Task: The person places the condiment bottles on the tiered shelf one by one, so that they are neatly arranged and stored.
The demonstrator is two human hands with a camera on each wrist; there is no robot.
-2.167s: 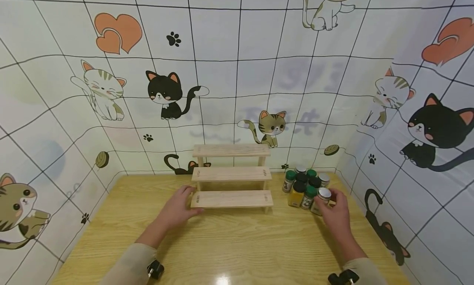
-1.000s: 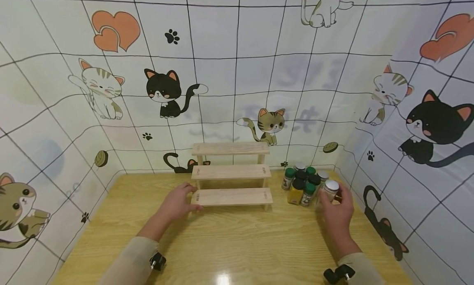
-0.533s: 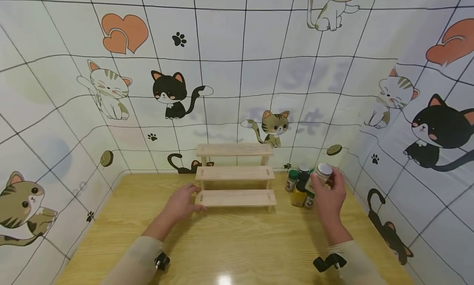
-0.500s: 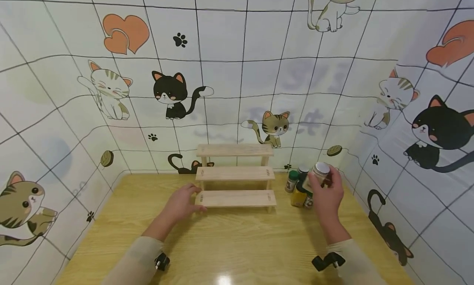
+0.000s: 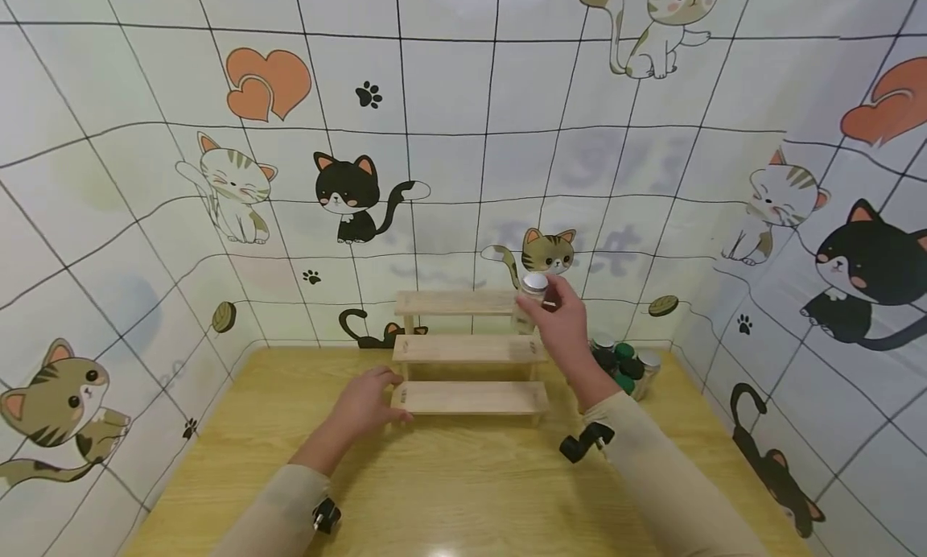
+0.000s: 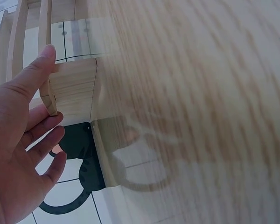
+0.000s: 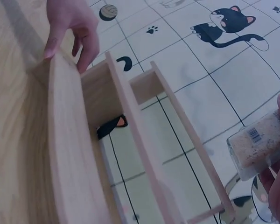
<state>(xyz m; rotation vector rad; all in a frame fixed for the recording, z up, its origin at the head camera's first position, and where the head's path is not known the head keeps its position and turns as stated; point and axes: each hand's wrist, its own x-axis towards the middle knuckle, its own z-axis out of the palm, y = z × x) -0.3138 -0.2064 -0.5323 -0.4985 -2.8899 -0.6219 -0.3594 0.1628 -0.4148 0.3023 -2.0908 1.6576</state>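
Note:
A three-step wooden rack [image 5: 471, 348] stands on the table against the back wall. My left hand [image 5: 365, 404] grips the left end of its lowest step, thumb on one face of the board and fingers around the other in the left wrist view [image 6: 52, 100]. With thumb and fingers my right hand [image 5: 565, 328] holds a clear spice jar [image 5: 534, 285] with a silver lid, over the right end of the top step. Pale, speckled contents and a barcode label show on the jar [image 7: 256, 142] in the right wrist view, its base above the top board.
Several spice jars [image 5: 624, 364] with green, black and silver lids stand close together right of the rack, partly hidden behind my right forearm. The wood-grain table [image 5: 449, 484] is bounded by a cat-print cloth wall [image 5: 449, 162].
My right hand has lifted the silver-lidded spice jar from the group and carried it left and up to the top step. My left hand keeps its grip on the rack.

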